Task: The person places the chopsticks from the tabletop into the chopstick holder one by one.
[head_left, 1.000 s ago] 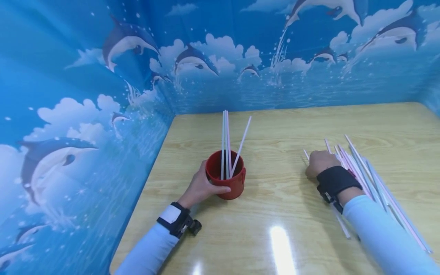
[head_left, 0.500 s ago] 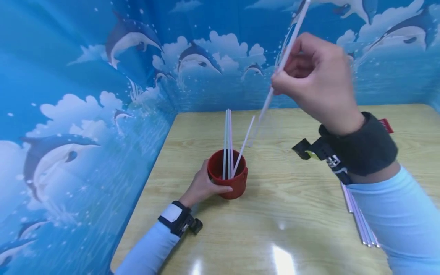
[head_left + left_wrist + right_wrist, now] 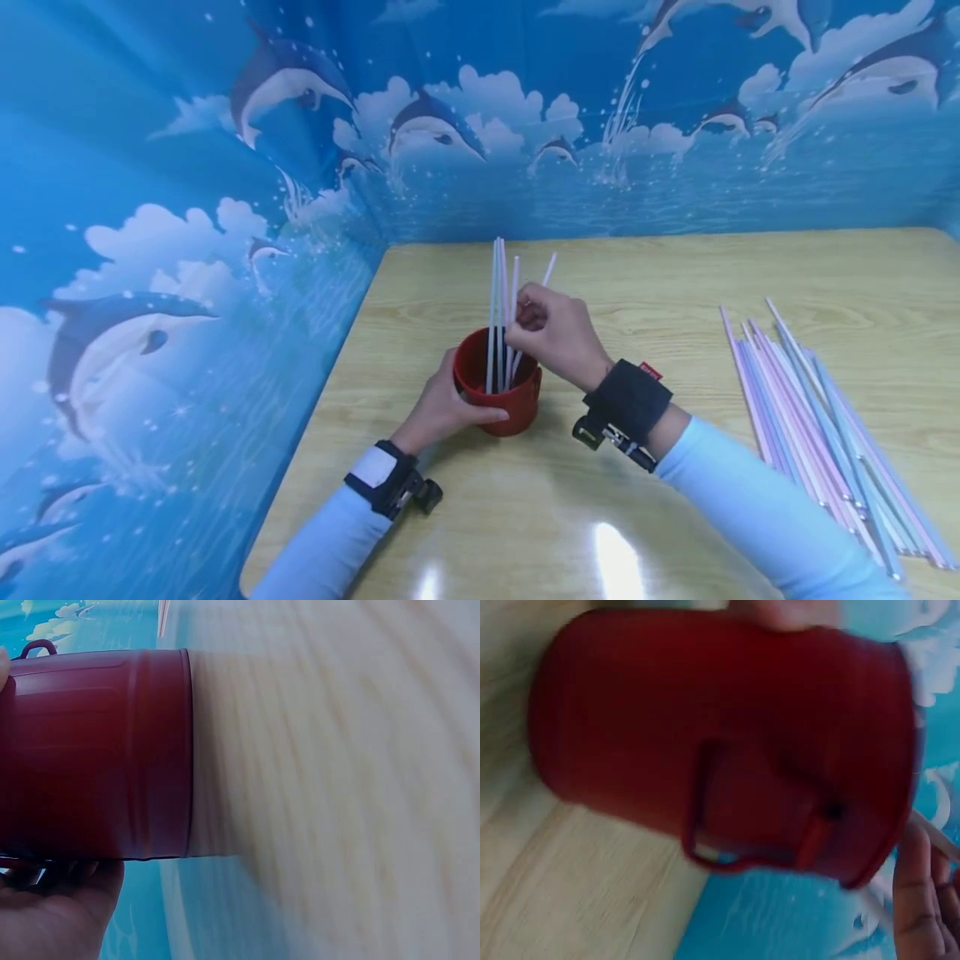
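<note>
A red metal cup (image 3: 517, 412) with a side handle stands upright on the table, several thin pastel sticks (image 3: 492, 333) leaning inside it. My left hand (image 3: 442, 408) grips the cup's left side, thumb across the front. Over the rim, my right hand (image 3: 558, 333) pinches a pale thin stick (image 3: 515, 271) whose lower part is down in the cup. The left wrist view has the cup (image 3: 97, 757) on its side, with part of my left hand (image 3: 60, 919) below. In the blurred right wrist view, my right fingers (image 3: 919, 900) are beside the rim of the cup (image 3: 727, 735).
A loose pile of pink, blue and white sticks (image 3: 817, 425) lies on the right of the wood-grain table (image 3: 675, 275). A blue dolphin-print sheet (image 3: 480, 200) rises behind the table and along its left side.
My right hand has gone from the pile, up with a pale stick, then across and down to the cup, where the stick now stands inside. My left hand has kept its grip.
</note>
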Demonstrator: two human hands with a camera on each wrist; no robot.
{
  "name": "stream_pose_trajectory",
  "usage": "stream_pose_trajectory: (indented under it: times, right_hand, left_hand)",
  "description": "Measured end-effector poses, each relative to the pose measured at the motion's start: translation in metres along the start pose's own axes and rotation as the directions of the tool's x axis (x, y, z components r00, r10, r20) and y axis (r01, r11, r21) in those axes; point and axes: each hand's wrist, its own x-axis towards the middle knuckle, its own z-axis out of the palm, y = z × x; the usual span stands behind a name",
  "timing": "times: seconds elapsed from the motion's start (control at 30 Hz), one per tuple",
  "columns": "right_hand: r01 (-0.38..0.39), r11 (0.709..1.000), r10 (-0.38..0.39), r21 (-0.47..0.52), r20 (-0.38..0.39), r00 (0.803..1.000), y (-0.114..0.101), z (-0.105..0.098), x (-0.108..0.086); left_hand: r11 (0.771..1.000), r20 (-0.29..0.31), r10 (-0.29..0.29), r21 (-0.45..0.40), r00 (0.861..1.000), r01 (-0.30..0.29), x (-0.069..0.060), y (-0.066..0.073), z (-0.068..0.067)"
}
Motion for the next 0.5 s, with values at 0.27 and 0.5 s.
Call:
stream_pose_trajectory:
  times: [0.27, 0.5]
  right_hand:
    - [-0.237, 0.971, 0.237, -0.005, 0.057, 0.97, 0.021, -0.048, -0.006]
    - [-0.376, 0.788, 0.432, -0.488, 0.004, 0.902, 0.072, -0.127, -0.016]
  left_hand:
    - [0.999, 0.016, -0.019, -0.029, 1.0, 0.02, 0.0, 0.001, 0.0]
    - [0.999, -0.006, -0.039, -0.015, 0.999, 0.039, 0.005, -0.007, -0.003]
